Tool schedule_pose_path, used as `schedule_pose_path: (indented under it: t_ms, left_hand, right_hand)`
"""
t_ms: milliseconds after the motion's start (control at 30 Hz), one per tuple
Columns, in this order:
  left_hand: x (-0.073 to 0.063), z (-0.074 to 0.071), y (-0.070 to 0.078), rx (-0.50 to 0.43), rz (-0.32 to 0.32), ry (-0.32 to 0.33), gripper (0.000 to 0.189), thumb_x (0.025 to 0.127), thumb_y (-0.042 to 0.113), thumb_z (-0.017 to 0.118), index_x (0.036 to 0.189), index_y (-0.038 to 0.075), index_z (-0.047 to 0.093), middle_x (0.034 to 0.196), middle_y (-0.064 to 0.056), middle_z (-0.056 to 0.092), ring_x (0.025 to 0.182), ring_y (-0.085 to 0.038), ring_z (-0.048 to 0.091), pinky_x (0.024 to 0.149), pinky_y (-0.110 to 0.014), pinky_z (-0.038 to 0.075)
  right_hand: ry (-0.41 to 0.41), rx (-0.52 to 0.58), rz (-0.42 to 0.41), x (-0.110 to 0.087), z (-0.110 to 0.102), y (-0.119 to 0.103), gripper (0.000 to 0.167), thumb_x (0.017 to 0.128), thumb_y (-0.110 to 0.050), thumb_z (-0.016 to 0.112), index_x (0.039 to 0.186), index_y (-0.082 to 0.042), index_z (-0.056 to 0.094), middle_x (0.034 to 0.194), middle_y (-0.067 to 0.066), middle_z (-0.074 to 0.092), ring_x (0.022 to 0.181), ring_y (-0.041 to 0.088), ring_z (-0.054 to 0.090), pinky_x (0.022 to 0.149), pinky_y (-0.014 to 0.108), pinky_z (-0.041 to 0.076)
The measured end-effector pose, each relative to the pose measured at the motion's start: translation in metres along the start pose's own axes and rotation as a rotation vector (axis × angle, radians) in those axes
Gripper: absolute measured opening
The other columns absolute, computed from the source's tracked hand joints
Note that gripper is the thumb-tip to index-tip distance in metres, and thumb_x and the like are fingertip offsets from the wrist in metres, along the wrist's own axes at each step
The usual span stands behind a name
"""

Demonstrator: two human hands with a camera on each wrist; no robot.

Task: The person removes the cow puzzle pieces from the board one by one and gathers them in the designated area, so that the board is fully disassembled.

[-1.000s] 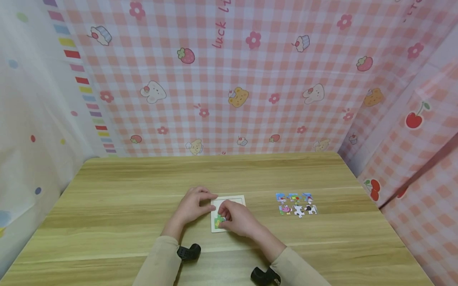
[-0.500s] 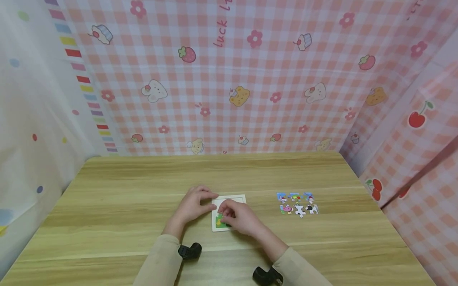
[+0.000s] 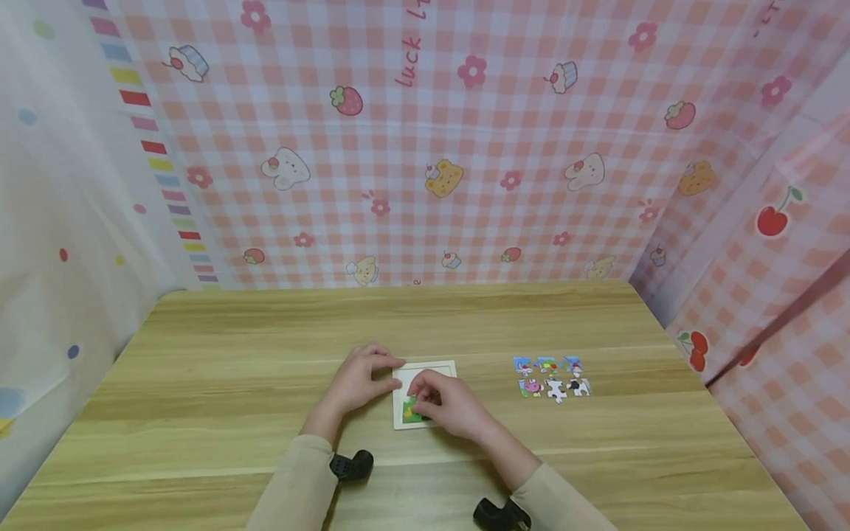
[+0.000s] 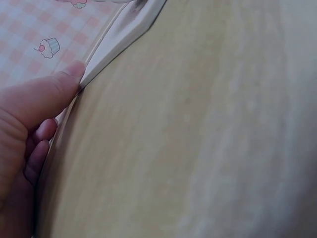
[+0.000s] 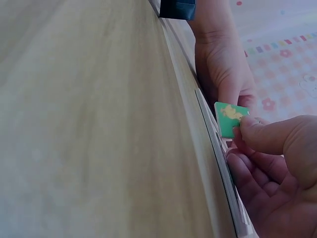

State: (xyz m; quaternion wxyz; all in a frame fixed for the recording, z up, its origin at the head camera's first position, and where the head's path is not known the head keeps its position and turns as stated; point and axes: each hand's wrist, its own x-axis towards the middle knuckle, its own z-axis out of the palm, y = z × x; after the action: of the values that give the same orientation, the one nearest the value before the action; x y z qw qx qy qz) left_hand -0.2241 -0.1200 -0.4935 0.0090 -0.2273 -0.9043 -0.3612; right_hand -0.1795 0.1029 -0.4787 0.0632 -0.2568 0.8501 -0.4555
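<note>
My right hand (image 3: 448,404) pinches a green puzzle piece (image 5: 226,113) with a yellow figure between thumb and fingers. In the right wrist view the piece stands tilted just above the shallow puzzle tray (image 3: 398,424). Beside the tray's left edge, my left hand (image 3: 361,381) touches its rim with thumb and forefinger; the left wrist view has the thumb (image 4: 67,82) on the rim. The right hand covers much of the tray's lower right, and a darker patch shows under its fingers.
Several loose puzzle pieces (image 3: 555,389) lie in two rows to the right of the tray on the wooden table (image 3: 265,324). A pink checked cloth (image 3: 398,133) hangs behind the table's far edge. Black wrist cameras (image 3: 354,466) sit on both forearms.
The right hand has moved slightly to the right with the green piece, which has shifted a little within the tray area. The left hand stays at the tray's edge.
</note>
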Motion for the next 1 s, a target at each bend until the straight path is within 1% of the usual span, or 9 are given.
schedule_pose_path:
  t_ms: [67, 167, 300, 400, 467, 600, 700, 833, 1000]
  left_hand:
    - [0.0, 0.0, -0.001, -0.001, 0.0, 0.001, 0.03, 0.09, 0.019, 0.083, 0.118, 0.012, 0.079, 0.118, -0.006, 0.067, 0.114, -0.03, 0.056, 0.102, -0.05, 0.046]
    - [0.001, 0.001, -0.002, 0.001, 0.018, 0.0, 0.03, 0.09, 0.018, 0.082, 0.119, 0.01, 0.078, 0.119, -0.007, 0.067, 0.115, -0.031, 0.057, 0.103, -0.051, 0.046]
    - [0.001, 0.001, -0.004, -0.016, 0.025, -0.016, 0.032, 0.092, 0.018, 0.079, 0.123, 0.009, 0.076, 0.123, -0.01, 0.066, 0.12, -0.033, 0.056, 0.108, -0.054, 0.044]
    - [0.0, 0.0, -0.005, -0.034, 0.011, -0.032, 0.039, 0.092, 0.023, 0.08, 0.128, 0.009, 0.073, 0.129, -0.012, 0.065, 0.125, -0.035, 0.054, 0.112, -0.056, 0.041]
    - [-0.002, 0.0, -0.004, -0.039, 0.002, -0.046, 0.047, 0.09, 0.028, 0.082, 0.131, 0.008, 0.071, 0.134, -0.013, 0.063, 0.129, -0.036, 0.052, 0.113, -0.057, 0.039]
    - [-0.005, -0.003, -0.001, -0.033, -0.004, -0.088, 0.068, 0.082, 0.037, 0.088, 0.139, 0.007, 0.066, 0.143, -0.014, 0.058, 0.135, -0.038, 0.047, 0.115, -0.059, 0.037]
    - [-0.008, -0.005, 0.001, -0.012, 0.015, -0.117, 0.08, 0.077, 0.04, 0.092, 0.143, 0.007, 0.062, 0.148, -0.014, 0.055, 0.138, -0.038, 0.045, 0.116, -0.059, 0.035]
    - [-0.012, -0.008, 0.003, 0.026, 0.055, -0.148, 0.089, 0.072, 0.042, 0.094, 0.146, 0.007, 0.06, 0.152, -0.012, 0.053, 0.14, -0.037, 0.044, 0.117, -0.059, 0.035]
    - [-0.014, -0.008, 0.004, 0.081, 0.089, -0.189, 0.095, 0.071, 0.046, 0.094, 0.149, 0.007, 0.056, 0.155, -0.009, 0.051, 0.141, -0.034, 0.043, 0.117, -0.057, 0.035]
  right_hand:
    - [0.003, 0.019, -0.008, -0.002, 0.0, 0.001, 0.012, 0.095, -0.003, 0.073, 0.1, -0.011, 0.066, 0.084, -0.006, 0.063, 0.081, 0.008, 0.059, 0.079, 0.025, 0.052]
    - [0.013, 0.053, -0.01, -0.005, -0.004, 0.002, 0.012, 0.095, -0.003, 0.073, 0.101, -0.011, 0.066, 0.085, -0.006, 0.064, 0.084, 0.007, 0.06, 0.083, 0.026, 0.054]
    - [0.033, 0.08, 0.006, -0.012, -0.012, 0.004, 0.013, 0.095, -0.003, 0.072, 0.102, -0.01, 0.066, 0.087, -0.005, 0.063, 0.086, 0.009, 0.06, 0.084, 0.027, 0.055]
    - [0.042, 0.083, 0.021, -0.019, -0.021, 0.008, 0.012, 0.095, -0.003, 0.072, 0.103, -0.009, 0.066, 0.089, -0.005, 0.063, 0.086, 0.01, 0.06, 0.082, 0.026, 0.054]
    - [0.046, 0.086, 0.026, -0.025, -0.027, 0.013, 0.012, 0.095, -0.003, 0.072, 0.104, -0.009, 0.066, 0.089, -0.004, 0.063, 0.086, 0.01, 0.059, 0.081, 0.025, 0.053]
    - [0.067, 0.085, 0.024, -0.038, -0.041, 0.023, 0.014, 0.093, -0.002, 0.073, 0.104, -0.008, 0.066, 0.088, -0.003, 0.064, 0.084, 0.009, 0.059, 0.078, 0.024, 0.053]
    - [0.087, 0.077, 0.029, -0.048, -0.052, 0.03, 0.015, 0.092, -0.001, 0.074, 0.104, -0.007, 0.067, 0.088, -0.002, 0.065, 0.084, 0.009, 0.059, 0.077, 0.023, 0.053]
    - [0.107, 0.05, 0.049, -0.062, -0.069, 0.038, 0.014, 0.092, -0.001, 0.074, 0.103, -0.007, 0.067, 0.089, -0.001, 0.065, 0.084, 0.009, 0.059, 0.076, 0.024, 0.052]
    - [0.135, 0.007, 0.055, -0.08, -0.09, 0.049, 0.015, 0.091, -0.001, 0.074, 0.103, -0.007, 0.067, 0.089, -0.002, 0.064, 0.083, 0.007, 0.057, 0.074, 0.023, 0.051]
